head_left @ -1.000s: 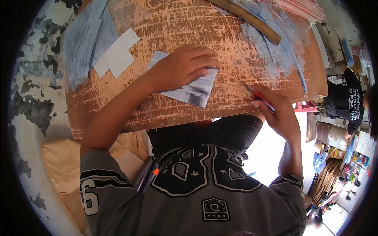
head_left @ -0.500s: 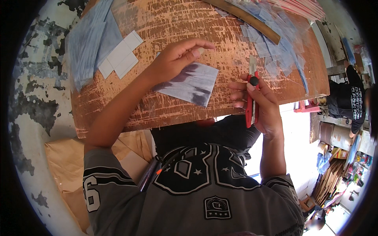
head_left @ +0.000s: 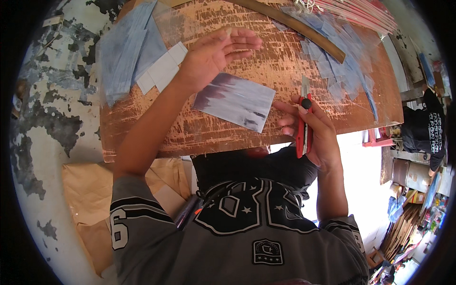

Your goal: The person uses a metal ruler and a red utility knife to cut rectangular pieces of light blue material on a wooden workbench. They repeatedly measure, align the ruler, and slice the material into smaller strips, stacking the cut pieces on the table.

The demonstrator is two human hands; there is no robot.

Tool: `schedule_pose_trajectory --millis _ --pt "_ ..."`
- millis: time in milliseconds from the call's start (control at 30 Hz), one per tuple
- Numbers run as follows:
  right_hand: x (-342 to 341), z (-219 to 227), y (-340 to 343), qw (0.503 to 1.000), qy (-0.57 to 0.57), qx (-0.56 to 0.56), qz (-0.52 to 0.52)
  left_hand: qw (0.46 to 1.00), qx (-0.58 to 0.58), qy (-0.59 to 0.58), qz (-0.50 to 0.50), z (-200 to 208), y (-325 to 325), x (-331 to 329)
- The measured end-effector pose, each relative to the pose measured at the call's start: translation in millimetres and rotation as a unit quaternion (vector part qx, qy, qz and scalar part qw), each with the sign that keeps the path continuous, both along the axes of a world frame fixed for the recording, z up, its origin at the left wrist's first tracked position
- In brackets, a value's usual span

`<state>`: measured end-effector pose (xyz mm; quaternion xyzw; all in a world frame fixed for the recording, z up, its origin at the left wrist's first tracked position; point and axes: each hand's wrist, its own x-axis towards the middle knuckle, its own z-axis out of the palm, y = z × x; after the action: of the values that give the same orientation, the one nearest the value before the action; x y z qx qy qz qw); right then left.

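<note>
In my right hand [head_left: 317, 127] is a red utility knife [head_left: 305, 124], its blade out and pointing away from me. My left hand [head_left: 213, 54] hovers over the scored wooden table [head_left: 280, 61], fingers stretched out and nothing in them. Just below it lies a rectangular sheet [head_left: 235, 100] with a glossy grey and dark purple surface, between my two hands. White rectangular cards [head_left: 164, 71] lie to the left of that hand, partly covering bluish clear film sheets [head_left: 126, 57].
A long brown strip [head_left: 294, 26] lies at the back right among clear film scraps [head_left: 332, 52]. Behind them is a bundle of red and white sticks [head_left: 354, 14]. Brown paper [head_left: 90, 194] sits low on the left. Another person [head_left: 420, 126] is at the far right.
My left hand has lifted and turned, its fingers spreading away from the sheet, so more of the sheet shows. The right hand still grips the knife in nearly the same place.
</note>
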<state>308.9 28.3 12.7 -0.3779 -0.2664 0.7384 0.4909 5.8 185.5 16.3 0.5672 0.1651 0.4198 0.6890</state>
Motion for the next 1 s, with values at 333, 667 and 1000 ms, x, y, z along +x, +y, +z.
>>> schedule_pose_trajectory --millis 333,667,1000 --pt "10 -2 8 0.997 0.071 -0.027 0.029 0.894 -0.145 0.396 0.154 43 -71 -91" --pt "9 1 12 0.997 0.058 -0.042 0.022 0.890 -0.198 0.376 0.163 34 -85 -77" --pt "6 -5 23 0.998 0.057 -0.022 -0.001 0.898 -0.225 0.335 0.177 17 -82 -83"
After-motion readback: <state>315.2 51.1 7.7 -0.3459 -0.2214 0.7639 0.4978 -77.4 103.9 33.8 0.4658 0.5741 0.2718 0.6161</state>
